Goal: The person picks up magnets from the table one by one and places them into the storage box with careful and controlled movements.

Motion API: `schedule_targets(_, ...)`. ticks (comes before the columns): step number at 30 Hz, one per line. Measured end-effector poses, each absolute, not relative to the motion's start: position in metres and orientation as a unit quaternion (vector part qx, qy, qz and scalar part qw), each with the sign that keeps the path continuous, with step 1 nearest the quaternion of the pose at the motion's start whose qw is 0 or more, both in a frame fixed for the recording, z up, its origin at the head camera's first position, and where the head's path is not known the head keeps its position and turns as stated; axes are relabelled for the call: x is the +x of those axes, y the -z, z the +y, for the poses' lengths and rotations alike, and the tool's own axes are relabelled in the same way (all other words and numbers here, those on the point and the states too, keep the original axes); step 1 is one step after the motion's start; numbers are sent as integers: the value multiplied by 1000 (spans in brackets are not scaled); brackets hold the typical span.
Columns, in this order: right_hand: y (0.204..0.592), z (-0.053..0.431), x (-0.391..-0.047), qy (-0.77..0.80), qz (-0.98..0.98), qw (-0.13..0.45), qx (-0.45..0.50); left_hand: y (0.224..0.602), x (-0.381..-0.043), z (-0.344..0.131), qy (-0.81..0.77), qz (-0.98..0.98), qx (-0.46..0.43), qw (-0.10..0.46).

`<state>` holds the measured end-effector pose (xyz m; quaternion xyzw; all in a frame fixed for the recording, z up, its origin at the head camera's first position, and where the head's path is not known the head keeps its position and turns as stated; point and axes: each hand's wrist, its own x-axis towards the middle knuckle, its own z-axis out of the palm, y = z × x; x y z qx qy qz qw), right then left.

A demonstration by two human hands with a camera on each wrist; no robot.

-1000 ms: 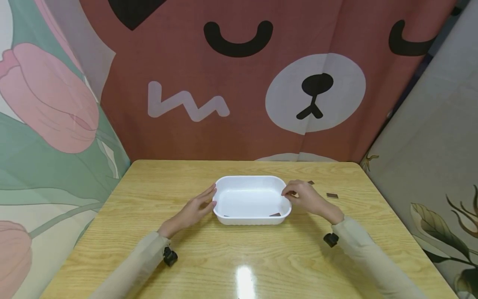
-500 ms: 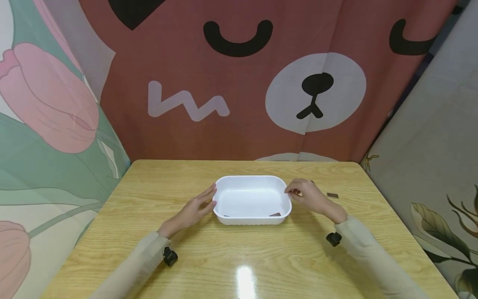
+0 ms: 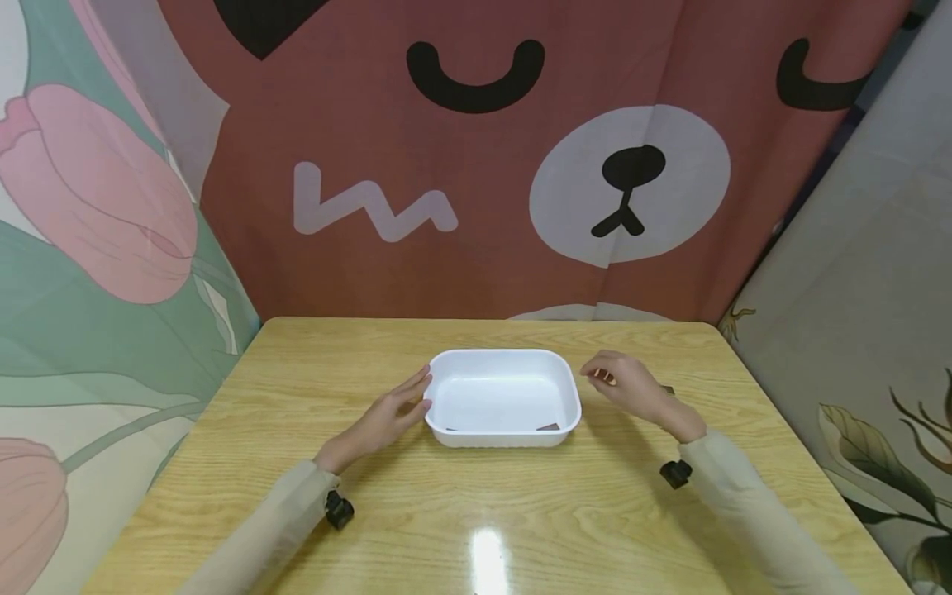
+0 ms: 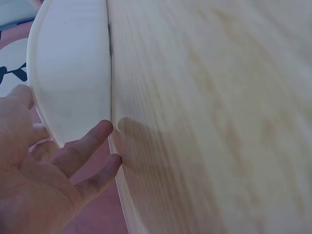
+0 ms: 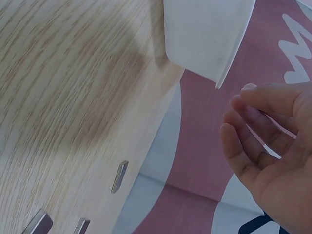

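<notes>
White tray [image 3: 502, 440], smooth and round-cornered, meets the left hand [image 3: 381, 421], fingers spread; the right hand [image 3: 628, 387] curves loosely, apart (near rim [image 3: 476, 433] partly hides a brown piece [image 3: 549, 427] inside)

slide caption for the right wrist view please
A loosely curled right hand apart from a white plastic tray, with three small, silver-edged rectangular pieces on the pale wood-grain table.

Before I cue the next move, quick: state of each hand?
Left hand: open, touching the white tray.
Right hand: open, loosely curled, nothing visible in it.
</notes>
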<state>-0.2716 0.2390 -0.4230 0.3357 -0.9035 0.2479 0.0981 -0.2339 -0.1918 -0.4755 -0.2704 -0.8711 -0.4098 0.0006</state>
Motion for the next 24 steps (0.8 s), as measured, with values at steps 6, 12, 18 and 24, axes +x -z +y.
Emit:
schedule_targets(6, 423, 248, -271, -246, -910, 96, 321, 476, -235, -192, 412, -870, -271, -1)
schedule_targets(12, 424, 257, -271, -241, -912, 96, 318, 477, -236, -193, 410, -870, -272, 0)
schedule_targets(18, 427, 266, -269, -234, -908, 100, 333, 477, -236, -192, 409, -870, -276, 3)
schedule_targets(24, 431, 277, -264, -228, -906, 105, 340, 477, -236, -192, 406, -872, -273, 3)
